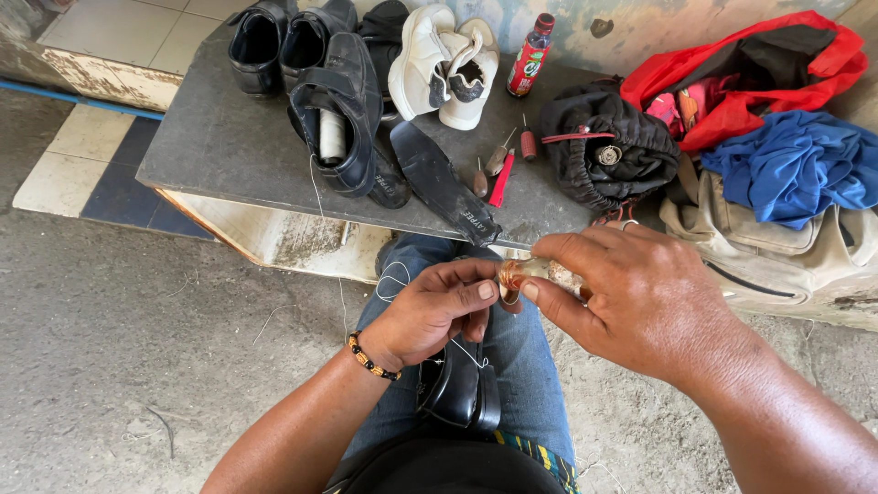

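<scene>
Small amber-brown lump (518, 273), likely wax, sits pinched between both hands above the lap: right hand (640, 297) grips it by thumb and forefinger, left hand (437, 309) pinches thin white thread (391, 279) against it. Looks light, tacky, slightly soft; hold its sides. Black shoe (457, 389) rests on the knees; surface (219, 137) beyond.

Black shoes (311, 73), white sneakers (444, 64), red bag (759, 64).

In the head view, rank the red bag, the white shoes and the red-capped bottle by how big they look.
1. Red bag, largest.
2. White shoes.
3. Red-capped bottle, smallest.
All sit about equally far back, so the order seems reliable.
</scene>
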